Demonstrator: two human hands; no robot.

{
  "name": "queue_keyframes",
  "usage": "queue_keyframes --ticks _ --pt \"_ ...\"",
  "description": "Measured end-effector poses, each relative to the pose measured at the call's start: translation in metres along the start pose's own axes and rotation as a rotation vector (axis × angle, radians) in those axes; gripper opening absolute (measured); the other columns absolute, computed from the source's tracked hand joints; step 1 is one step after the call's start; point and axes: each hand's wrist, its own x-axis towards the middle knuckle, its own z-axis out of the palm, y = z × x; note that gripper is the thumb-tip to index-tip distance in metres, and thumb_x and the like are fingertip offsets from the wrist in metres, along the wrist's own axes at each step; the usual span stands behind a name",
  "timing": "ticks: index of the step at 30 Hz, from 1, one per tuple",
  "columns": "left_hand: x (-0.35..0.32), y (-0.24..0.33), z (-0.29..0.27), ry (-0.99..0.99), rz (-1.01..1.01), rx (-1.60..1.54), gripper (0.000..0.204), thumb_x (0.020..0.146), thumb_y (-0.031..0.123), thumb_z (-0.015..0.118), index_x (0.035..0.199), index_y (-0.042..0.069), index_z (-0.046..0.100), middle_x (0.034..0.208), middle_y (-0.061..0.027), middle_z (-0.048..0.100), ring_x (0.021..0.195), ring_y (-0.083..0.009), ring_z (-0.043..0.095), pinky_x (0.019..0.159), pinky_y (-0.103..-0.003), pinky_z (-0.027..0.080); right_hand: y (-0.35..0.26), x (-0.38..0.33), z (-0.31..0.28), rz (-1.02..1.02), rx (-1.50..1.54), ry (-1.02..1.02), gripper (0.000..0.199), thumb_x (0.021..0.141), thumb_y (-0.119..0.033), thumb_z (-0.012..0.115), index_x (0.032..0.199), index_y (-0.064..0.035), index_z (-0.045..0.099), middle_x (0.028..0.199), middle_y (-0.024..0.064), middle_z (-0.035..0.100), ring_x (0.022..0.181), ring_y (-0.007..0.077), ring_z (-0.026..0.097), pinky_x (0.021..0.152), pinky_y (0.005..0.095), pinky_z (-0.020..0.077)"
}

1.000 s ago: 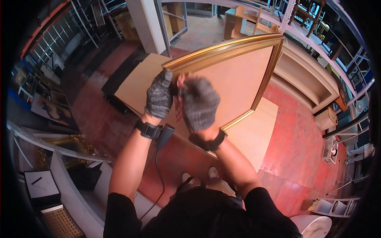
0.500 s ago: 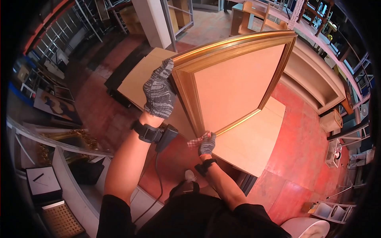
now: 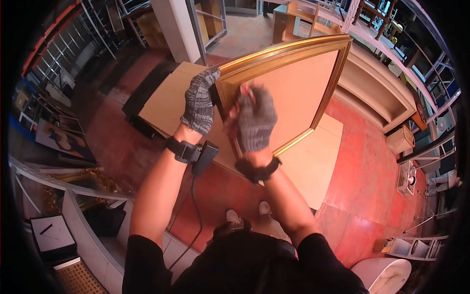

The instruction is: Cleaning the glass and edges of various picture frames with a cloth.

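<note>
A gold-and-brown picture frame (image 3: 289, 55) with a plain pale panel stands tilted on a light board (image 3: 313, 169). My left hand (image 3: 199, 103), in a grey knitted glove, is closed around the frame's upper left corner. In front of the frame's left side is my right hand (image 3: 258, 120), gloved alike and blurred by motion. Its fingers are closed on a red checked cloth (image 3: 233, 115), which lies against or very close to the left rail. Part of that rail is hidden behind the hand and cloth.
A pale shelf unit (image 3: 372, 88) lies to the right of the frame, with a bin (image 3: 400, 141) and a white basket (image 3: 407, 177) nearby. A white pillar (image 3: 177, 29) rises behind. At left are a leaning painting (image 3: 62, 138) and a curved white rack (image 3: 90, 240).
My right hand has moved up with the cloth from the frame's lower left corner along its left side. My left hand keeps its hold on the upper corner.
</note>
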Motion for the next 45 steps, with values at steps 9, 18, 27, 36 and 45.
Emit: queue_keyframes --ticks 9,18,27,36,45 --pt "0.018 0.006 -0.002 0.034 -0.304 -0.319 0.022 0.104 0.015 0.053 0.117 0.003 0.066 0.113 -0.0049 0.066 0.109 -0.0152 0.061 0.101 -0.032 0.048 0.144 -0.126 -0.044 0.247 0.092 -0.057 0.007 0.095 -0.007 0.065 0.101 -0.0067 0.061 0.082 0.0052 0.06 0.07 0.0153 0.061 0.06 0.0312 0.0514" --pt "0.015 -0.007 -0.006 0.069 -0.138 -0.202 0.029 0.106 0.02 0.048 0.125 0.002 0.061 0.119 -0.0108 0.064 0.116 -0.0204 0.058 0.106 -0.035 0.045 0.236 -0.226 -0.082 0.803 -0.366 0.033 0.007 0.087 -0.009 0.069 0.094 -0.0075 0.066 0.086 0.0112 0.065 0.078 0.0277 0.065 0.068 0.0374 0.053" --pt "0.02 -0.022 -0.018 0.04 0.008 -0.107 0.024 0.104 0.018 0.054 0.118 0.003 0.066 0.119 -0.0043 0.064 0.114 -0.0155 0.058 0.103 -0.033 0.046 0.024 -0.046 0.009 -0.2 -0.115 0.11 0.025 0.079 0.001 0.072 0.102 -0.0076 0.07 0.096 0.0121 0.066 0.086 0.0275 0.068 0.072 0.0362 0.0547" --pt "0.032 0.003 -0.01 0.079 -0.304 -0.372 0.03 0.104 0.025 0.049 0.118 0.004 0.064 0.115 -0.0098 0.066 0.112 -0.0211 0.059 0.102 -0.036 0.045 0.134 -0.136 -0.035 0.17 0.133 -0.165 0.01 0.096 -0.004 0.057 0.104 -0.0107 0.055 0.085 0.002 0.058 0.081 0.0157 0.06 0.063 0.0328 0.051" --pt "0.066 0.004 -0.027 0.009 -0.074 0.114 0.024 0.102 0.018 0.059 0.117 0.002 0.066 0.112 -0.0102 0.068 0.107 -0.0225 0.064 0.097 -0.038 0.052 0.264 -0.239 -0.105 0.43 -0.631 -0.223 0.01 0.084 -0.018 0.069 0.092 -0.0135 0.068 0.094 0.0164 0.068 0.092 0.039 0.065 0.079 0.0485 0.0535"
